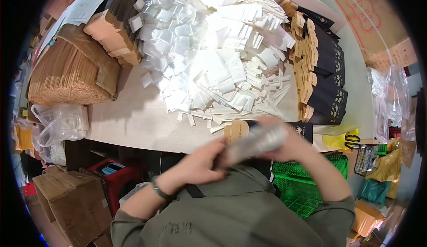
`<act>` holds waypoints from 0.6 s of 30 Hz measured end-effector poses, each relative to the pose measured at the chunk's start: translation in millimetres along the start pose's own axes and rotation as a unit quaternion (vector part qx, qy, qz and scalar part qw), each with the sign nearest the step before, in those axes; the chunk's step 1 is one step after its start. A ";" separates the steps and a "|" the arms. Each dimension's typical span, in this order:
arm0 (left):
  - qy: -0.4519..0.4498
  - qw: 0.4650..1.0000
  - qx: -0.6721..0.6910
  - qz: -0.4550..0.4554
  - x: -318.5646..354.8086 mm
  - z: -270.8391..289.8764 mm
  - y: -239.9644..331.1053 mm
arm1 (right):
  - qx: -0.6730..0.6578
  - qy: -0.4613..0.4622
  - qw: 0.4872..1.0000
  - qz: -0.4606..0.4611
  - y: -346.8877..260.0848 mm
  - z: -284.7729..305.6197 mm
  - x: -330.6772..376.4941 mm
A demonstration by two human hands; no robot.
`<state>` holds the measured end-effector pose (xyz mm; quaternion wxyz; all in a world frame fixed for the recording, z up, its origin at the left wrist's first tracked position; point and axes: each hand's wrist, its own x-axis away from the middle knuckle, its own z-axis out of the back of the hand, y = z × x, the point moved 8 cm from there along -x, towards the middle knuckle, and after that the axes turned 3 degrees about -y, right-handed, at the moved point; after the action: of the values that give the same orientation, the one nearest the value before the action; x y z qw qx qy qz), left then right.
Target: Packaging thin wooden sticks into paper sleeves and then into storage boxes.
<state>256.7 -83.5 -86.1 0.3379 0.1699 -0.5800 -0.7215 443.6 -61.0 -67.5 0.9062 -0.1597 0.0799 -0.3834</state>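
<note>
At the table's near edge, my right hand (289,141) is closed round a long silvery-white thing (258,144), smeared by motion so that its kind cannot be made out. My left hand (200,163), a band on its wrist, has its fingers curled at the thing's left end. Just beyond it lies a black and kraft-brown paper sleeve (236,130), partly covered by my hands. Farther back are a heap of small clear packets (164,42) and a pile of white paper packets (222,69), with loose flat white strips (213,113) along its near side.
Overlapping black and brown sleeves (324,82) line the right side. Kraft paper stacks (71,73) stand at the left, above a plastic bag (62,127). Black-handled scissors (352,141) lie at the right corner. Below are a green basket (298,189) and a cardboard box (73,198).
</note>
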 end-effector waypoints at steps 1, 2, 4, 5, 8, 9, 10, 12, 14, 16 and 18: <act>-0.024 0.995 -0.001 -0.097 -7.0 -18.3 11.6 | 0.020 0.001 0.997 0.073 -18.5 -25.1 -13.5; -0.019 0.996 0.000 -0.091 -4.9 -18.2 10.0 | -0.053 -0.008 0.998 0.041 -30.5 -25.4 -34.6; -0.036 0.997 -0.005 -0.063 -10.1 -19.7 16.7 | -0.080 0.001 0.997 0.014 -34.3 -29.6 -45.6; -0.058 0.993 0.034 0.092 -4.9 -7.8 -1.1 | 0.044 0.042 0.998 0.028 -42.4 -23.6 -42.0; 0.178 0.949 -0.191 0.176 30.4 57.0 -45.3 | -0.024 0.035 0.980 -0.193 -34.5 -10.9 -36.3; 0.245 0.922 -0.266 0.140 40.4 68.4 -45.0 | -0.027 0.034 0.979 -0.199 -33.9 -12.8 -37.1; 0.238 0.924 -0.266 0.139 45.1 68.3 -50.8 | -0.028 -0.023 0.968 -0.248 -26.7 -25.9 -40.4; 0.231 0.917 -0.320 0.058 42.6 64.7 -40.1 | -0.096 0.019 0.959 -0.266 -23.5 -36.2 -41.2; 0.204 0.923 -0.315 0.080 48.0 62.8 -42.2 | -0.101 0.007 0.958 -0.270 -21.2 -41.9 -44.1; 0.138 0.935 -0.304 0.118 55.6 65.5 -48.9 | -0.131 0.026 0.952 -0.274 -15.1 -42.1 -46.8; 0.137 0.932 -0.318 0.104 57.7 72.6 -43.7 | -0.148 0.035 0.945 -0.288 -22.0 -47.1 -53.7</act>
<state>156.6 -66.2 -99.7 0.5233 0.0896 -0.2823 -0.7990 379.0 -47.5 -102.6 0.7198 -0.2950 0.1178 -0.6173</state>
